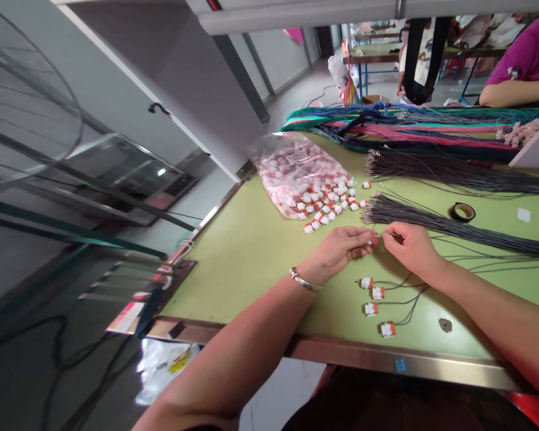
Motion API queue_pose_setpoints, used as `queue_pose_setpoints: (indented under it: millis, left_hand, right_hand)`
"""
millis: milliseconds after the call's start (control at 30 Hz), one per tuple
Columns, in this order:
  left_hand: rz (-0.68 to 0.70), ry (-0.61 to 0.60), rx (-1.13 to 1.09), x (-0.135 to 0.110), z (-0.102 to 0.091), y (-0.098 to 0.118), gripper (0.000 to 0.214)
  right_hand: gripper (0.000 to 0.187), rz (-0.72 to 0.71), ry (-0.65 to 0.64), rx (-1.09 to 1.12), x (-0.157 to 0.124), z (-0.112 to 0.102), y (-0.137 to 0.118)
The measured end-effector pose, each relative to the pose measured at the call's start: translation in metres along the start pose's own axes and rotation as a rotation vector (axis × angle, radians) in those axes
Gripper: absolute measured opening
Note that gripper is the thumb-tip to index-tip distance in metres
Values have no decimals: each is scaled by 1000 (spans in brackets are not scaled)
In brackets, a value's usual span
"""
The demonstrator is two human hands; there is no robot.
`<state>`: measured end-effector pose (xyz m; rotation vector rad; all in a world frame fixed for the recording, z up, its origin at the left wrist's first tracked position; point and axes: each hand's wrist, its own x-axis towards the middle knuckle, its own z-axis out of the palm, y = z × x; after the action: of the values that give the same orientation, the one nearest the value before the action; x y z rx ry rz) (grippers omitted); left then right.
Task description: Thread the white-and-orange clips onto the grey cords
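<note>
My left hand (341, 246) pinches a small white-and-orange connector (374, 239) over the green table (251, 251). My right hand (412, 245) is closed on the end of a thin dark wire (397, 237) that meets the connector. Several finished connectors with wires (377, 293) lie just in front of my hands. A loose pile of the same connectors (330, 203) spills from a clear plastic bag (291, 167) behind my left hand. A bundle of dark wires (453, 226) lies behind my right hand.
A second dark wire bundle (449, 170) and coloured wire bundles (413, 129) lie farther back. A tape roll (462, 211) sits to the right. Another person's arm (516, 93) rests at the far right. The table's metal front edge (386, 359) is near me.
</note>
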<state>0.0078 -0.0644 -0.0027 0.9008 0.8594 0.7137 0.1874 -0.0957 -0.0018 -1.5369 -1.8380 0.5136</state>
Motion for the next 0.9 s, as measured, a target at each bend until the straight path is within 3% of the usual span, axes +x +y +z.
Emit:
queue_pose_setpoints:
  millis: [267,533,767,900]
  left_hand:
    - [185,126,356,4,6,-7,23]
    - [174,102,239,6,7,-10,33]
    - [178,99,349,7,13,-11,29]
    - [155,84,306,7,15,-11,29]
  right_hand:
    - [15,-89,-40,-113,1,-1,3]
    - [17,-26,-45,40,-3,5,11]
    - [16,-34,-80,-22,-3,5,7]
    - [20,7,-87,100,-1,7,9]
